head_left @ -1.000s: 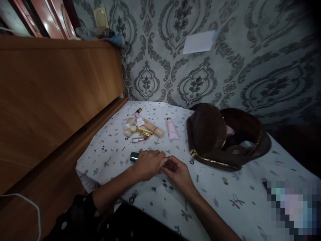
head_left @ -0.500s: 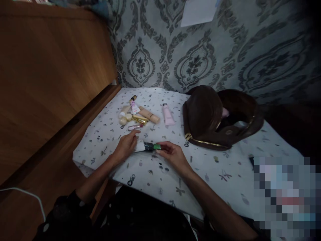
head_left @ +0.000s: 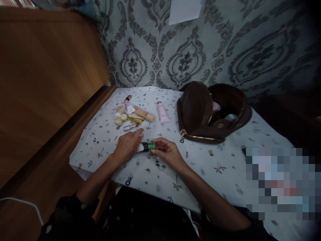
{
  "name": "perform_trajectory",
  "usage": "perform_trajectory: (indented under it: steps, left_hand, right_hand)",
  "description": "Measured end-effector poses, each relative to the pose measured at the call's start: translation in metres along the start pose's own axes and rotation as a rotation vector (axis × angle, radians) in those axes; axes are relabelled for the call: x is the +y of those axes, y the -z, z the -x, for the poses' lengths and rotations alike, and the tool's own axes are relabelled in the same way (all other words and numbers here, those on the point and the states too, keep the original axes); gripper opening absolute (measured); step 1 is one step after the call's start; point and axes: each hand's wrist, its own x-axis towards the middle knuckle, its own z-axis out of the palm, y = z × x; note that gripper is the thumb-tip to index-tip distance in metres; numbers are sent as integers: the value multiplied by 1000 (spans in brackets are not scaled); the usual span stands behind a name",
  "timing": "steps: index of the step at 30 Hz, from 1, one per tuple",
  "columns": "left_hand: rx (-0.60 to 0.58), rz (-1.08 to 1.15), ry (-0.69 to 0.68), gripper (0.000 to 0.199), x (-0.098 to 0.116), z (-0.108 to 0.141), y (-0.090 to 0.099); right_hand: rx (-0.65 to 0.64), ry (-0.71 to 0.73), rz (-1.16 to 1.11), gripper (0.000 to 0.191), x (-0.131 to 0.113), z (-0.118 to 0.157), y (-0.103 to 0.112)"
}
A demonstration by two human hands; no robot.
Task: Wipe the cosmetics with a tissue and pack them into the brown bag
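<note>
Low over the patterned cloth, my left hand (head_left: 129,143) is closed around the white body of a white tube with a black band and a green cap (head_left: 151,146). The fingertips of my right hand (head_left: 166,150) pinch the green cap from the other side. Much of the white body is hidden by my left hand. Just beyond that hand lies a slim pinkish lipstick (head_left: 131,127). Behind it are a gold tube (head_left: 135,119), a beige tube (head_left: 144,114), a small white-and-pink tube (head_left: 129,106) and small round cream-coloured containers (head_left: 118,121).
A pale pink tube (head_left: 163,112) lies apart from the cluster. An open brown leather bag (head_left: 197,108) with a gold zip stands on the right of the table (head_left: 200,167). A wooden cabinet (head_left: 50,50) borders the left side, and a blurred-out patch covers the right corner.
My left hand has slid further along the white tube towards the green cap, covering more of it. My right hand still holds the cap. The whole view has shifted slightly.
</note>
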Motion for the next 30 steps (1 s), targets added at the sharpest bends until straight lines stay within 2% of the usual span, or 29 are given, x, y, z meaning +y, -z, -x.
perform_trajectory:
  steps: [5,8,11,15,20,23,26,30]
  left_hand:
    - [25,-70,-139,35,40,-2,-6]
    - [15,-76,-173,31,48,-3,-7]
    - [19,6,-120,28,39,-5,-10]
    - [70,136,-12,26,12,0,-14]
    - [24,53,214,38,-4,17,-5]
    - [-21,50,283,40,-7,27,0]
    - [-13,153,272,35,-14,33,-1]
    - [92,217,178,32,-23,34,-6]
  right_hand:
    - [-7,67,-4,28,1,-1,-1]
    - [-15,118,16,19,3,-3,0]
    - [-18,99,11,23,7,-4,2]
    - [-20,70,23,30,10,-3,3]
    - [-20,73,28,31,10,-2,3]
    - [-22,73,42,32,11,-3,4]
    - [-20,73,40,32,12,-3,4]
    - [-21,80,27,32,12,-3,4]
